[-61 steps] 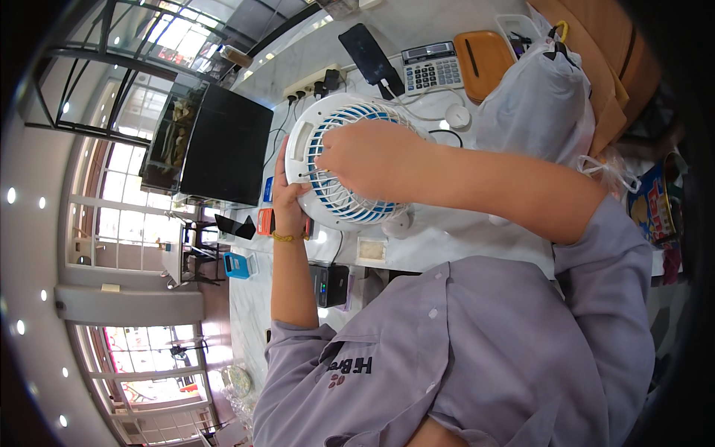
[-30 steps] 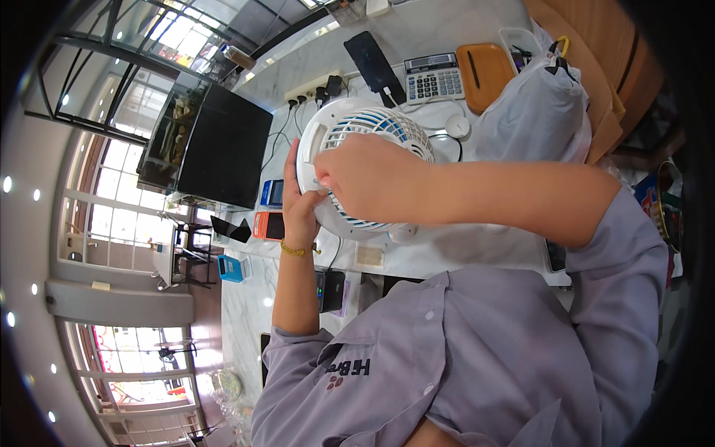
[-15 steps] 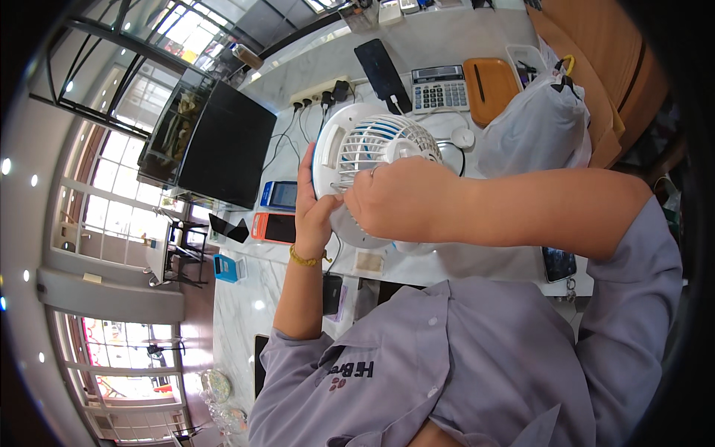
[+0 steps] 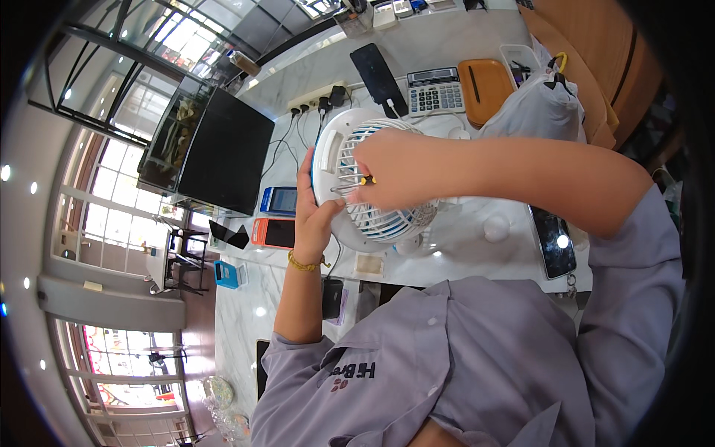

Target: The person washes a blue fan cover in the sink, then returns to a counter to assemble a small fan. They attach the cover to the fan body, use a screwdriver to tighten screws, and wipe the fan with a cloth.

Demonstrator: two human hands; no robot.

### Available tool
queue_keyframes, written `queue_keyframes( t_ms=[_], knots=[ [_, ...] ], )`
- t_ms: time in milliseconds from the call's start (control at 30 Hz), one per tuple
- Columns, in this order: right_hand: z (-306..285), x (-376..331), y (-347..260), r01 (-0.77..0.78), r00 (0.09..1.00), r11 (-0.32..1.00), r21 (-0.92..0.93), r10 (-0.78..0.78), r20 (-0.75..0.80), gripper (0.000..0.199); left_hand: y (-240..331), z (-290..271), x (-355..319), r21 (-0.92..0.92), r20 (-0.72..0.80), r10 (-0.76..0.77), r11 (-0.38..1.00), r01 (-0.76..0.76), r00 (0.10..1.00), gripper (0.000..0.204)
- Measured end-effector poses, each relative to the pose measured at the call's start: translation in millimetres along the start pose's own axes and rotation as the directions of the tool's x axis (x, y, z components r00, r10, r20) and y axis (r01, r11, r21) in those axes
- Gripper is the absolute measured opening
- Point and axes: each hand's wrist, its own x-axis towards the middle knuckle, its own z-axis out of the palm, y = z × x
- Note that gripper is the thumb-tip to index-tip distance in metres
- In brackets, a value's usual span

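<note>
While gripped at its rim: small white desk fan [image 4: 372,186] with blue blades behind the grille, standing on the pale marble counter [image 4: 447,45], grille side turned toward the right hand.
Left hand [image 4: 313,208]: wrapped around the fan's left edge, thumb on the front rim, fingers out of sight behind the housing; gold bracelet [image 4: 304,263] at the wrist.
Right hand [image 4: 395,171]: closed around a small screwdriver [image 4: 354,184] with a yellow-and-black handle, metal shaft pointing left onto the grille.
Hands relative to each other: close, apart, each clamped on its own thing.
Behind the fan: grey calculator [image 4: 434,91], black phone [image 4: 378,68] lying face up, orange-brown tray [image 4: 488,86], white power strip [image 4: 320,97] with black plugs.
Left of the fan: dark monitor [image 4: 223,149]; blue card reader [image 4: 279,200] and orange-cased phone [image 4: 273,232] just beside the left hand.
Right side: white plastic bag [image 4: 532,112] past the right forearm; another phone [image 4: 555,238] with a lit spot near the counter edge.
Clothing: grey-lilac short-sleeved shirt [image 4: 462,357].
</note>
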Motion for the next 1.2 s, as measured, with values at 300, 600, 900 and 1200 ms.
queue_keyframes(
  t_ms=[300,600,900,1200],
  knots=[
    [27,-27,-24,0.197,0.971,0.831,-0.520,-0.238,-0.014,0.023,-3,4,2,-0.013,0.001,0.003,1.000,-0.003,1.000,0.090],
    [-8,11,-19,-0.176,0.932,0.980,0.089,0.137,0.335,0.025,-5,-4,-2,0.125,0.009,0.053,0.991,-0.054,0.999,0.089],
    [-32,-18,-3,-0.352,0.885,0.877,0.328,0.198,0.422,0.030,-16,-23,7,-0.028,-0.025,0.002,1.000,-0.003,1.000,0.088],
    [-12,-96,44,0.114,0.962,0.976,0.187,-0.062,-0.266,0.027,-34,-46,16,-0.135,-0.085,-0.040,0.990,0.029,0.996,0.092]
  ],
)
